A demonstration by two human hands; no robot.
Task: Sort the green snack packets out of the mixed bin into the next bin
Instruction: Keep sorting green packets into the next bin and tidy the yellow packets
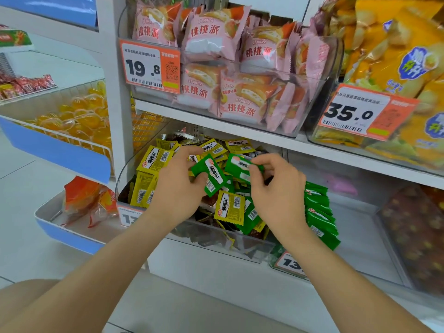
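- Shelf unit (113, 92): white, spans the view from 9 to 3 o'clock. Clear bins stand on its boards.
- Yellow bags (396, 56): large, stacked at 2 o'clock behind the 35.0 tag (360, 112).
- Pink packets (209, 42): piled in a clear upper bin at 12 o'clock. The 19.8 tag (150, 66) hangs on its front left.
- Wire basket (79, 143): at 9 o'clock, loaded with orange jelly cups.
- Mixed bin (211, 239): clear, on the lower board at centre, directly below the pink packets. It holds yellow packets (229, 207), green ones and dark brown ones, jumbled together.
- Next bin (355, 236): clear, just beside the mixed bin at its 3 o'clock.
- Sorted green packets (319, 212): a row on edge along the next bin's left side.
- Left hand (177, 186): above the mixed bin's left half. Its fingers are curled round the first green packet (211, 175), which is tilted with its label side up.
- Right hand (276, 186): at 3 o'clock of the left hand, near it but apart, above the mixed bin's right half. Thumb and forefinger pinch the right end of the second green packet (240, 165); the other fingers are curled in.
- Held packets: side by side between the two hands, both above the mixed bin and neither in the next bin. Whether they touch cannot be told.
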